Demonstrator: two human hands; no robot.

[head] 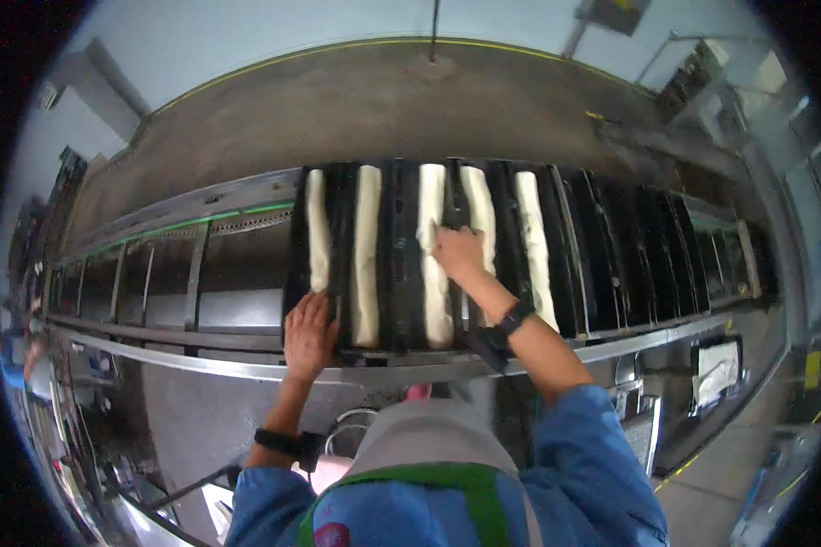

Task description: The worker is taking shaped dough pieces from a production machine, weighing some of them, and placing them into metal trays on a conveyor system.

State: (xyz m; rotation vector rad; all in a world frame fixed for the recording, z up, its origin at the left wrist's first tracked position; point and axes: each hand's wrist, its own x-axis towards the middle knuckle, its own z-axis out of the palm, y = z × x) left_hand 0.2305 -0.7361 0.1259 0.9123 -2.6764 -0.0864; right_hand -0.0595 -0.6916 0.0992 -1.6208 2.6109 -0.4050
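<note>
Several long, pale dough strips lie lengthwise in the channels of a black baking tray (397,273). My left hand (309,335) lies palm down over the near end of the leftmost strip (317,232), hiding that end; its grip cannot be seen. My right hand (460,251) has its curled fingers on the middle strip (432,198), at a narrow spot partway along it. Beneath my right wrist runs a slightly bent strip (477,195), partly covered by the forearm. Further right is a lumpy strip (535,239). Left of the middle lies a straighter strip (367,260).
The tray rests on a metal conveyor frame (157,345) with crossbars. A second black channelled tray (636,253) adjoins it on the right. Beyond is a brown floor (328,102) with a pole base (431,67). Another person's arm (35,355) shows at far left.
</note>
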